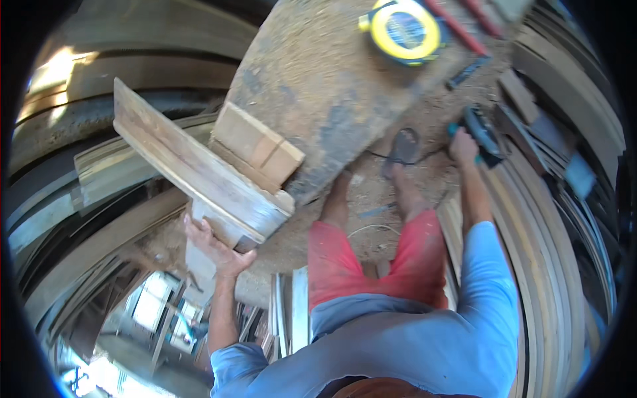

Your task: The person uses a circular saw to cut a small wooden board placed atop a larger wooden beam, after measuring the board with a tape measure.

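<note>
Person at work, legs apart beside a wooden tabletop (318, 86). The board (192, 156) lies slanted at the tabletop's left edge, its far end sticking out past it; wood blocks (249, 136) sit right against its inner side. Left hand (225, 257) is on the near end of the board: thumb and fingers well apart, touching the wood, but can't tell how firm the hold is. Right hand (464, 147) is out to the right, fingers wrapped closed around the handle of a power tool (484, 131), well apart from the board. Tool looks parked on or just over the stacked planks (534, 232); contact hard to judge.

Step in hand, my read: steadying the board while the tool is held aside. Next move calls for a firm left hold and, if the tool comes across, keeping the black cord (430, 155) off the sandal (405, 142). Tape measure (405, 30) lies on the tabletop, far side.
</note>
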Motion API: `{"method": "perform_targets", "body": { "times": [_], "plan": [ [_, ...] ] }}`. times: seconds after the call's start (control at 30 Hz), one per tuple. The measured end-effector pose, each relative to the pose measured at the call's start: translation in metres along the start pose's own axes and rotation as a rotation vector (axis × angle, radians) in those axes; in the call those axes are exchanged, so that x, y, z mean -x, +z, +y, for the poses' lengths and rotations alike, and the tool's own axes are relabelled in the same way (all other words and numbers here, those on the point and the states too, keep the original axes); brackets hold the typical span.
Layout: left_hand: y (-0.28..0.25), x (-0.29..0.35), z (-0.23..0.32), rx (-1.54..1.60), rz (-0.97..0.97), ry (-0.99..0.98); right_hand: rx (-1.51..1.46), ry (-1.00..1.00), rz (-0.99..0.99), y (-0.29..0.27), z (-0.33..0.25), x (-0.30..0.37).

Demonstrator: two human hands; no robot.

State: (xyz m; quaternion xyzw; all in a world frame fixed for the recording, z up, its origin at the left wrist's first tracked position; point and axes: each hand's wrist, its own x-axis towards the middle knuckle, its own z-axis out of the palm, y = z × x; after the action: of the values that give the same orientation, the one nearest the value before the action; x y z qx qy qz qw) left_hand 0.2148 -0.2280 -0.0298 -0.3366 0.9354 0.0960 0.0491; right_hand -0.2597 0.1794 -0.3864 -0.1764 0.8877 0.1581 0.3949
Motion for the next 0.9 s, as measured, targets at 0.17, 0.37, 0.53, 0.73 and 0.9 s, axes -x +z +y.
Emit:
{"method": "perform_targets", "body": {
  "times": [0.17,0.37,0.53,0.73,0.9],
  "plan": [
    [-0.001,0.002,0.002,-0.023,-0.058,-0.034,0.09,-0.103,-0.073,0.04,-0.038,-0.039],
    [-0.002,-0.006,0.005,-0.044,-0.085,-0.008,0.15,-0.504,0.106,0.17,-0.035,-0.054],
    [0.001,-0.011,0.001,0.003,-0.05,0.011,0.168,-0.567,-0.011,0.166,-0.058,-0.037],
    [0.001,-0.004,0.001,0.025,0.001,0.006,-0.045,-0.359,-0.159,0.033,-0.11,0.069],
    [-0.011,0.001,0.006,0.047,-0.038,-0.064,-0.631,-0.475,0.224,-0.175,-0.145,0.23]
  ]
}}
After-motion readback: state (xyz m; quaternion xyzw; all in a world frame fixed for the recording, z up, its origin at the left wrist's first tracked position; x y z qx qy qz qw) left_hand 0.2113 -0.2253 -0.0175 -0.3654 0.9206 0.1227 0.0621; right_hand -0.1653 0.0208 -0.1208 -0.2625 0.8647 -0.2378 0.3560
